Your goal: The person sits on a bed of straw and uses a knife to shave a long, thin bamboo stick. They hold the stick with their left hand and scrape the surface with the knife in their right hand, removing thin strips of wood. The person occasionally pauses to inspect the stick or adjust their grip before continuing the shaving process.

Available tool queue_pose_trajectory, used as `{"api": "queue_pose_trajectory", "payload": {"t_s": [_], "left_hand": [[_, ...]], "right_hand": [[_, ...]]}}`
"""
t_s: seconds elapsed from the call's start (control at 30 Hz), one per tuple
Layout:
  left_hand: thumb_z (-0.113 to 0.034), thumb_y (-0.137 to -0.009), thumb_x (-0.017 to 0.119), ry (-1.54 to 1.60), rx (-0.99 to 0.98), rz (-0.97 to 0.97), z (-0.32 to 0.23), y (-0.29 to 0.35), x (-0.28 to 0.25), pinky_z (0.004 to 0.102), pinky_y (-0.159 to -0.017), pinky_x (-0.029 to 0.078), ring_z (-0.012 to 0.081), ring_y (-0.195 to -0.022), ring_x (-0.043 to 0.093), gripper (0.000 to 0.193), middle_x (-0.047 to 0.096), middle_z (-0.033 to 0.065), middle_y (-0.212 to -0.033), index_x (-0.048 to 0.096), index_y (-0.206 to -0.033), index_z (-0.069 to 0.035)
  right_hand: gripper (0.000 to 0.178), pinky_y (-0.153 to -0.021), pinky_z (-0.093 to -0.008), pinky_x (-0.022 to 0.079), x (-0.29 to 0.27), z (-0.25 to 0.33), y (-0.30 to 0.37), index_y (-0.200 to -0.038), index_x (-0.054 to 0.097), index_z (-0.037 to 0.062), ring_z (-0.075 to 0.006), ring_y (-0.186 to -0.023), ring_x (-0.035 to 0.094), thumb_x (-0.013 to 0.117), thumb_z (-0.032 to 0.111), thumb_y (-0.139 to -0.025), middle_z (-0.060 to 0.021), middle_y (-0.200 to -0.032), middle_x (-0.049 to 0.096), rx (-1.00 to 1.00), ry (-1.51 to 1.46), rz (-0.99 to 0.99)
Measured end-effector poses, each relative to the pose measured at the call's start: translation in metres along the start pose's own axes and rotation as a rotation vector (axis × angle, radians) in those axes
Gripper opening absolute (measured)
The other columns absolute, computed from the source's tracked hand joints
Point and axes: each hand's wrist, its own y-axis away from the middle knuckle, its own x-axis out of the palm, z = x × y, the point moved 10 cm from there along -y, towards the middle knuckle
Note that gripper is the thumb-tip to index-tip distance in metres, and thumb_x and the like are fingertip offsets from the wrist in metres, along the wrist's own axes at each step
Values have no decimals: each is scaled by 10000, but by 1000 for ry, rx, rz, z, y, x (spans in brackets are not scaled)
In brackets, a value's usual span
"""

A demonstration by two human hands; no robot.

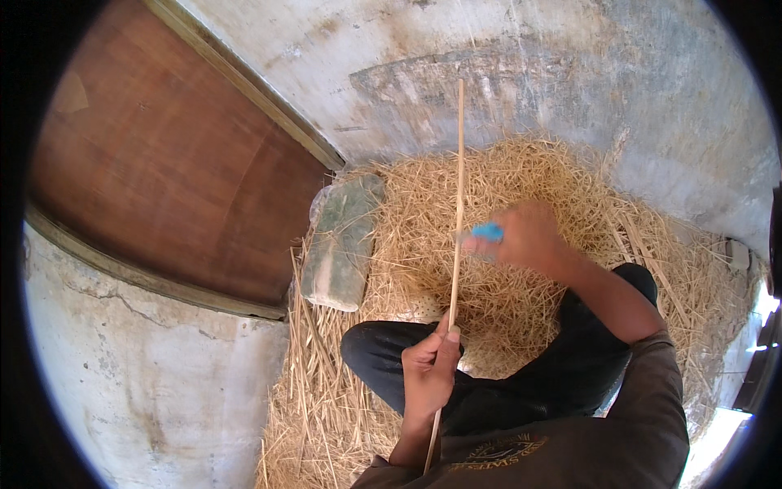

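Observation:
A long, thin, pale bamboo strip (461, 155) runs upright through the middle of the view, its far end over the wall and its near end against my shirt. My left hand (432, 363) is closed round its lower part, thumb on top, above my folded leg. Farther up and to the right, my right hand (525, 236) is closed on a small blue-handled knife (487, 231). The knife's grey front part meets the strip from the right or lies just over it; motion blur hides the exact contact.
Pale shavings (521, 179) heap in front of me and spread to both sides. A grey-green stone block (346, 236) lies on the left. Split sticks (314, 359) lie below it. A brown wooden panel (179, 163) and a stained whitewashed wall (652, 106) bound the space.

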Motion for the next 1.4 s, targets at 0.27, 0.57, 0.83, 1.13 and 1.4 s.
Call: {"api": "queue_pose_trajectory", "payload": {"t_s": [0.27,0.57,0.83,1.13,1.4], "left_hand": [[-86,-950,548,23,75,29,-2,2,4,154,-512,274,-12,-592,348,312,457,-89,-682,563,-1248,9],[-92,-959,532,17,20,45,-2,4,5,161,-493,265,-7,-561,332,325,432,-87,-660,546,-1269,7],[-124,-962,527,53,-54,77,7,8,3,172,-461,275,4,-508,341,335,430,-71,-615,543,-1271,6],[-160,-978,495,192,-114,27,11,9,-13,170,-391,254,24,-446,336,350,397,-40,-548,522,-1286,3],[-159,-981,485,205,-51,71,-3,-6,4,173,-361,226,23,-419,315,343,383,-36,-536,528,-1277,9]], "right_hand": [[766,-368,-375,387,3,19,12,-509,574,78,-255,-373,523,488,813,-707,-91,-412,480,-84,-38,-31],[747,-360,-353,365,-1,3,-5,-499,555,98,-222,-344,481,525,826,-663,-56,-403,460,-88,109,-63],[812,-382,-377,382,5,-28,-29,-514,567,62,-216,-376,500,452,845,-700,-56,-413,476,-71,213,-28],[821,-467,-381,423,20,-75,-18,-596,621,53,-214,-496,527,350,801,-801,-77,-534,534,352,-11,156],[755,-386,-387,412,5,35,14,-515,579,95,-261,-383,539,492,825,-690,-81,-426,491,-153,-18,22]]}}
